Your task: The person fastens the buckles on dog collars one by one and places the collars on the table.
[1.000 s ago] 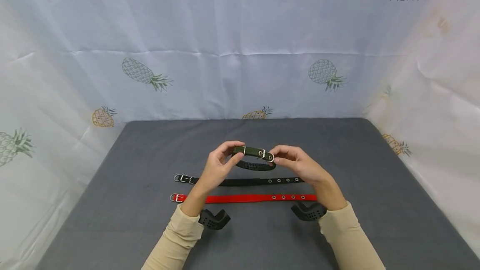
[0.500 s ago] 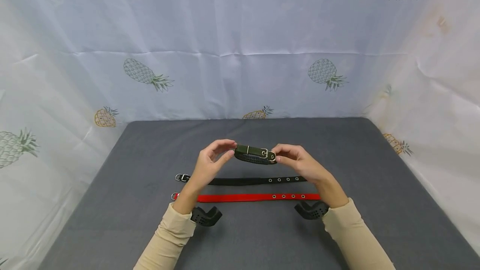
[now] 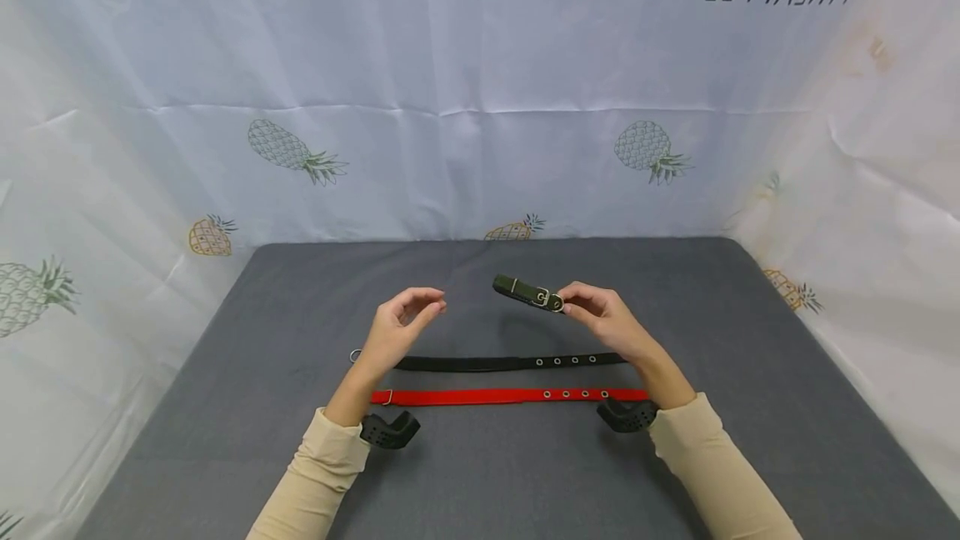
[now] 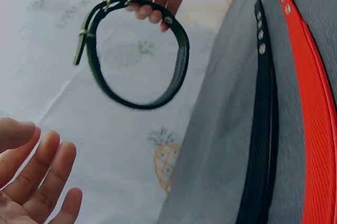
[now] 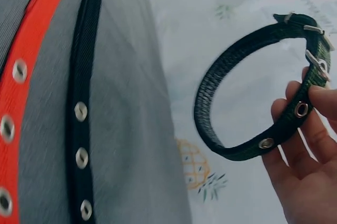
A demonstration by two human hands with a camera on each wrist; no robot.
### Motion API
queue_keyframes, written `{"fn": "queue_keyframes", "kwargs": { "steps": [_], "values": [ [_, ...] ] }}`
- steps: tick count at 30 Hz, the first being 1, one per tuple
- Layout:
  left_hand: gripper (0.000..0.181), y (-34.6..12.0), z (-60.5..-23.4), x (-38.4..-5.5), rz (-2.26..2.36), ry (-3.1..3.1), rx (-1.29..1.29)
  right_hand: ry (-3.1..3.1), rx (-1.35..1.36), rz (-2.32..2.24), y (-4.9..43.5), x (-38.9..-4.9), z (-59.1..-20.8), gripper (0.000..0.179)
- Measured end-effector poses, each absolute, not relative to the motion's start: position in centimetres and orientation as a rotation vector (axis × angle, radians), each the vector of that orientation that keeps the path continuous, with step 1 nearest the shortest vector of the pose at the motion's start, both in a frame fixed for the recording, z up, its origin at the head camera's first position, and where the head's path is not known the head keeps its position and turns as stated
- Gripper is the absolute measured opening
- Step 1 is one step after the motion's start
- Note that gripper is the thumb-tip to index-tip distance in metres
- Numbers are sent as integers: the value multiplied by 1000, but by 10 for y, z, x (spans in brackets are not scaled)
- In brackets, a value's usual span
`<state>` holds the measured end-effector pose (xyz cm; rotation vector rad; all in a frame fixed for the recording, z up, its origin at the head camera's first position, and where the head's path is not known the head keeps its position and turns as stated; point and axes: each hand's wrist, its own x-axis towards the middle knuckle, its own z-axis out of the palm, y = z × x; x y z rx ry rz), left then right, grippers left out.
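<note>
A dark green collar (image 3: 525, 292), buckled into a loop, hangs in the air above the table. My right hand (image 3: 606, 317) pinches it near the buckle and D-ring, thumb on one side and fingers on the other in the right wrist view. Its loop (image 4: 142, 107) shows whole in the left wrist view, with the strap's free end sticking out at one side. My left hand (image 3: 401, 327) is held apart from the collar, to its left, fingers loosely bent and holding nothing. Below the hands a black collar (image 3: 480, 364) and a red collar (image 3: 465, 397) lie flat, their left ends partly hidden by my left arm.
The grey table (image 3: 495, 473) reaches back to a white curtain (image 3: 450, 165) printed with pineapples, which also hangs at both sides. Each wrist bears a black camera mount, the left mount (image 3: 390, 430) and the right mount (image 3: 627, 416).
My left hand has let go of the green collar and drawn back to the left. My right hand has carried the collar slightly right, its free side tilting up.
</note>
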<state>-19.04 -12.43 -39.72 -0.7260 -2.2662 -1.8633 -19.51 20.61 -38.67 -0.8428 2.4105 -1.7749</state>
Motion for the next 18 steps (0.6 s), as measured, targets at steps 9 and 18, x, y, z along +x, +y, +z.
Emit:
{"fn": "queue_keyframes", "kwargs": {
  "steps": [9,18],
  "values": [
    [22,-134,-408,-194,-1768,-2353,-638,2652,-859,-1680,213,-206,-405,15],
    [23,-145,-416,-196,-1744,-2394,-575,2957,-807,-1505,222,-214,-414,13]
  ]
}}
